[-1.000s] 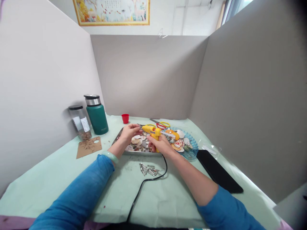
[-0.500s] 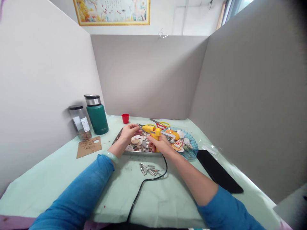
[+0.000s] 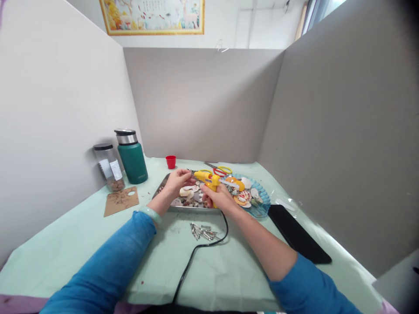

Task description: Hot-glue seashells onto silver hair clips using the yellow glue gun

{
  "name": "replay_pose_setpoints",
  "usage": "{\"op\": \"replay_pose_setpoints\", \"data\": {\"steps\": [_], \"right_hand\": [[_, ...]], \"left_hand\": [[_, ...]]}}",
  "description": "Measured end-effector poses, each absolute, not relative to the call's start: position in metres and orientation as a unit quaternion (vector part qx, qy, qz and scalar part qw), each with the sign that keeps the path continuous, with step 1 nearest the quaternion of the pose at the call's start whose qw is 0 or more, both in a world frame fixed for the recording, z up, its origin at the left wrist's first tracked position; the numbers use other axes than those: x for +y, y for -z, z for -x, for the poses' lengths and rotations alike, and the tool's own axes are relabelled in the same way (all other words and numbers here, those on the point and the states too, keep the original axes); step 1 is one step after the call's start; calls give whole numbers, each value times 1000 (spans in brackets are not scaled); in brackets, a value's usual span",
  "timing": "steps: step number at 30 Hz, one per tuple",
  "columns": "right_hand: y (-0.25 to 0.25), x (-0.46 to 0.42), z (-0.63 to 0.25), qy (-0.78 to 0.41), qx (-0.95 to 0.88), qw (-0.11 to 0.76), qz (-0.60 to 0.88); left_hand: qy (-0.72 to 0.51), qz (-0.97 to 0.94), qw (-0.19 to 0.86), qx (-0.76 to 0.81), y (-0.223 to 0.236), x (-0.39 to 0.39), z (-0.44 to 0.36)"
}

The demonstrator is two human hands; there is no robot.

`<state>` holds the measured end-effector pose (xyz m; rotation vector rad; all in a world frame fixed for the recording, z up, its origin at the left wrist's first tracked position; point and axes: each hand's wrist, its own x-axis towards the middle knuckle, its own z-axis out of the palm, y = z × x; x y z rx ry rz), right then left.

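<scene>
My right hand [image 3: 218, 196] is wrapped round the handle of a yellow hot glue gun [image 3: 205, 176], whose nozzle points left; a whitish glue stick [image 3: 229, 183] sticks out of its back. Just off the nozzle, my left hand [image 3: 179, 179] pinches something small, too tiny to name, between thumb and fingertips. Both hands are above a metal tray [image 3: 183, 209] of assorted seashells [image 3: 186, 192]. From the gun a black cord [image 3: 196, 247] runs down to the front table edge. Several silver metal pins or clips [image 3: 204, 232] lie in a pile in front of the tray.
Right of the tray, a blue scalloped plate [image 3: 266, 198] holds more shells, beside a black flat slab [image 3: 299, 233]. Scissors [image 3: 218, 169] and a red cup [image 3: 170, 162] are behind. On the left stand a green bottle [image 3: 132, 161] and a jar [image 3: 109, 168], near a brown board [image 3: 113, 208].
My left hand has shifted very slightly, its fingertips still by the nozzle. The glue gun and my right hand hold almost the same position.
</scene>
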<state>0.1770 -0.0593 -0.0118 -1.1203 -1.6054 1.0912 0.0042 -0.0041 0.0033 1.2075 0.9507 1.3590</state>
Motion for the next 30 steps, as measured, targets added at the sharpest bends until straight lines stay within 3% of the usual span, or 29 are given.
{"op": "replay_pose_setpoints", "data": {"steps": [30], "right_hand": [[11,-59,-176,-444,-635,442,452]], "left_hand": [[-610,-477,504,382,-2,-2,-2]]}}
